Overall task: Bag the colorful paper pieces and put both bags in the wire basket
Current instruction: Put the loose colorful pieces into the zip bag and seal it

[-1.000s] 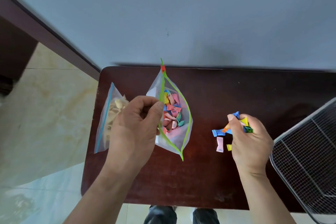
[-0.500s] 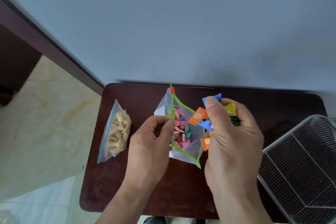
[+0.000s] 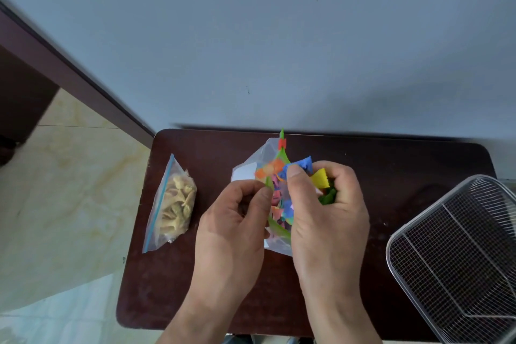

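A clear zip bag with a green rim stands open in the middle of the dark table, with colorful paper pieces inside. My left hand pinches the bag's near-left rim and holds the mouth apart. My right hand is closed on a bunch of colorful paper pieces, blue, yellow, orange and green, right at the bag's mouth. A second bag with a blue zip, filled with pale beige pieces, lies flat at the table's left. The wire basket sits at the right edge.
The table stands against a pale blue wall. Beige tiled floor lies to the left, with a dark wooden frame running diagonally. The basket overhangs the table's right side.
My right hand lifted a bunch of paper pieces from the table and carried them left to the bag's mouth. My left hand kept hold of the bag rim.
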